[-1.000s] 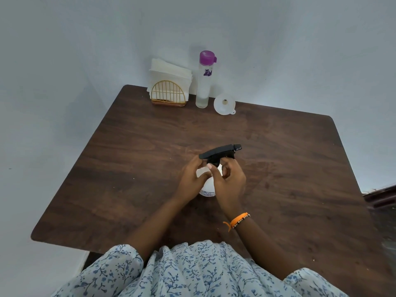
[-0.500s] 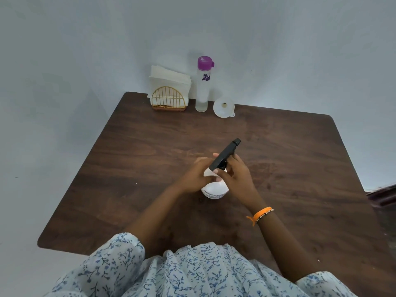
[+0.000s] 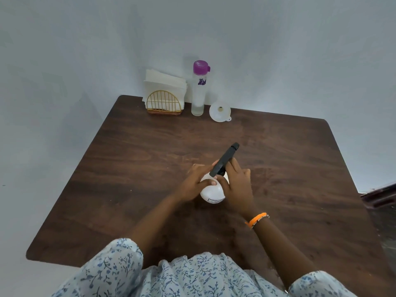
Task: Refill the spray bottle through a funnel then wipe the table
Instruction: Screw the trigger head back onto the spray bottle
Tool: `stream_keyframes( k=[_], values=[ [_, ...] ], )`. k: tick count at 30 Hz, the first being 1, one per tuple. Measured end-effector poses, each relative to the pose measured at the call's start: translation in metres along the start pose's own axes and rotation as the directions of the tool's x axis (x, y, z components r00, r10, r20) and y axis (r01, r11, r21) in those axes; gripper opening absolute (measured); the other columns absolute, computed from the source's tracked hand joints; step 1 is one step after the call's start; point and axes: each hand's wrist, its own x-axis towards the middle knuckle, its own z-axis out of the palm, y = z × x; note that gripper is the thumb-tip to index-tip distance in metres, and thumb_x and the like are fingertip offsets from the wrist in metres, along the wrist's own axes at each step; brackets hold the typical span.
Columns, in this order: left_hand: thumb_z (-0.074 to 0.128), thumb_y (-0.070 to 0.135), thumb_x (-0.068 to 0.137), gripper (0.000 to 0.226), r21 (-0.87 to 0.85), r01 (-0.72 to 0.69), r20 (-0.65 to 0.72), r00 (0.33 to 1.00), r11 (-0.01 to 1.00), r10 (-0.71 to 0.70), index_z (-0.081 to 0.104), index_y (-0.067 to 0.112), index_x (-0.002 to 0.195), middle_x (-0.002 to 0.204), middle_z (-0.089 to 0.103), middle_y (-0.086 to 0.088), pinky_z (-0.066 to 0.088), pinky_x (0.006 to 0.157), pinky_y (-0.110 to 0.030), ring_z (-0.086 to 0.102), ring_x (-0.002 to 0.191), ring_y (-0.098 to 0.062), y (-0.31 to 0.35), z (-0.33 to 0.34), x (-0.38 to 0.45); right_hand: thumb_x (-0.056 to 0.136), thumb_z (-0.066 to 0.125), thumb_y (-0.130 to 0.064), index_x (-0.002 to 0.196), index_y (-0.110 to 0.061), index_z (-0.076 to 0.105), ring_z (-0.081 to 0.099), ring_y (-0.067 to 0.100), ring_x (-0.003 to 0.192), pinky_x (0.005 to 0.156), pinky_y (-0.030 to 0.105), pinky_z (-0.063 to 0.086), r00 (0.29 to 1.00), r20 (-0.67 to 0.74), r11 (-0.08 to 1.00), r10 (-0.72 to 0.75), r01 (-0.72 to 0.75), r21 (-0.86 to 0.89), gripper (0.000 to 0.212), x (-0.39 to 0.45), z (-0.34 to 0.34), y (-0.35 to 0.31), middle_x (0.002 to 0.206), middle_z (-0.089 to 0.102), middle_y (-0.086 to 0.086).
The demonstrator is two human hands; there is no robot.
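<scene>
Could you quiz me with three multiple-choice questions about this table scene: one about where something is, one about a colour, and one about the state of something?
1. Where is the funnel?
A. At the far edge of the table, right of the tall bottle
B. In the spray bottle's neck
C. In the left hand

2. What colour is the tall bottle's cap?
A. Black
B. Purple
C. Gold

3. What is the state of the spray bottle?
A. Lying on its side, untouched
B. Standing with its black spray head on, both hands on it
C. Open, with the funnel in it

Answers: 1 A, the funnel lies near the wall beside the tall bottle. 2 B, the cap is plainly purple. 3 B, the left hand holds the white body and the right hand grips at the neck under the head.
</scene>
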Motion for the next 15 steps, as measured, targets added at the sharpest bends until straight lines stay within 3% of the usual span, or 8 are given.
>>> stream_keyframes(
  k=[1, 3, 5, 7, 10, 12, 13, 15],
  values=[
    [0.051, 0.034, 0.083, 0.033, 0.034, 0.021, -0.055, 0.998, 0.999, -0.019, 0.058, 0.02, 0.112, 0.104, 0.056, 0.011, 0.025, 0.107, -0.036, 0.044, 0.106, 0.001, -0.002, 0.005, -0.003, 0.087, 0.037, -0.039, 0.103, -0.013, 0.06, 0.053, 0.015, 0.082, 0.07, 0.03, 0.022, 0.996, -0.079, 0.999, 0.048, -0.05, -0.021, 0.038, -0.004, 0.005, -0.007, 0.107, 0.059, 0.001],
    [0.048, 0.031, 0.087, 0.039, 0.098, 0.054, -0.157, 0.987, 0.994, -0.038, 0.054, 0.02, 0.124, 0.104, 0.049, 0.013, 0.012, 0.115, -0.042, 0.038, 0.109, -0.001, -0.006, 0.014, -0.008, 0.088, 0.042, -0.036, 0.094, -0.011, 0.057, 0.045, 0.012, 0.071, 0.071, 0.03, 0.026, 0.969, -0.176, 0.985, 0.171, -0.169, 0.026, 0.03, -0.009, 0.016, -0.019, 0.101, 0.058, 0.002],
    [0.049, 0.017, 0.094, 0.037, 0.151, 0.077, -0.215, 0.976, 0.986, -0.043, 0.05, 0.017, 0.131, 0.106, 0.047, 0.009, 0.016, 0.113, -0.053, 0.036, 0.11, -0.008, -0.008, 0.021, -0.01, 0.088, 0.048, -0.029, 0.094, -0.009, 0.057, 0.04, 0.011, 0.07, 0.072, 0.029, 0.025, 0.95, -0.193, 0.969, 0.246, -0.237, 0.069, 0.023, -0.009, 0.02, -0.023, 0.105, 0.057, 0.005],
    [0.051, 0.016, 0.094, 0.039, 0.155, 0.08, -0.209, 0.977, 0.985, -0.047, 0.048, 0.021, 0.132, 0.103, 0.046, 0.016, 0.017, 0.112, -0.052, 0.033, 0.107, -0.006, -0.005, 0.021, -0.009, 0.088, 0.047, -0.028, 0.098, -0.009, 0.057, 0.044, 0.012, 0.075, 0.072, 0.027, 0.019, 0.963, -0.138, 0.972, 0.232, -0.224, 0.073, 0.024, -0.008, 0.016, -0.019, 0.109, 0.055, 0.004],
    [0.056, 0.029, 0.086, 0.044, 0.106, 0.053, -0.061, 0.997, 0.993, -0.047, 0.047, 0.031, 0.129, 0.103, 0.047, 0.02, 0.027, 0.1, -0.031, 0.031, 0.105, -0.009, 0.0, 0.008, -0.001, 0.092, 0.049, -0.028, 0.115, -0.013, 0.058, 0.055, 0.016, 0.089, 0.071, 0.028, 0.019, 0.994, -0.009, 0.99, 0.109, -0.108, 0.086, 0.029, -0.004, 0.001, -0.008, 0.117, 0.053, 0.0],
    [0.063, 0.027, 0.086, 0.048, 0.092, 0.031, 0.072, 0.997, 0.995, -0.038, 0.046, 0.026, 0.131, 0.106, 0.044, 0.024, 0.028, 0.089, -0.017, 0.027, 0.103, -0.006, 0.002, -0.005, 0.007, 0.093, 0.05, -0.024, 0.125, -0.016, 0.055, 0.055, 0.016, 0.101, 0.084, 0.024, 0.028, 0.996, 0.087, 0.983, 0.013, -0.029, 0.18, 0.033, 0.002, -0.009, -0.002, 0.124, 0.051, 0.001],
    [0.064, 0.025, 0.087, 0.048, 0.098, 0.031, 0.134, 0.99, 0.995, -0.044, 0.046, 0.026, 0.131, 0.107, 0.039, 0.028, 0.028, 0.088, -0.017, 0.024, 0.103, -0.001, 0.003, -0.01, 0.01, 0.094, 0.051, -0.019, 0.126, -0.016, 0.054, 0.054, 0.018, 0.106, 0.093, 0.032, 0.034, 0.989, 0.15, 0.967, -0.013, -0.026, 0.252, 0.033, 0.005, -0.012, 0.0, 0.126, 0.05, 0.002],
    [0.065, 0.023, 0.087, 0.041, 0.08, 0.078, 0.216, 0.972, 0.994, -0.094, 0.05, 0.029, 0.125, 0.116, 0.036, 0.024, 0.026, 0.097, -0.024, 0.021, 0.116, -0.002, 0.002, -0.015, 0.013, 0.094, 0.051, -0.01, 0.124, -0.012, 0.053, 0.051, 0.023, 0.11, 0.094, 0.05, 0.041, 0.969, 0.247, 0.944, -0.022, -0.062, 0.324, 0.031, 0.009, -0.016, 0.003, 0.126, 0.048, 0.005]
  ],
)
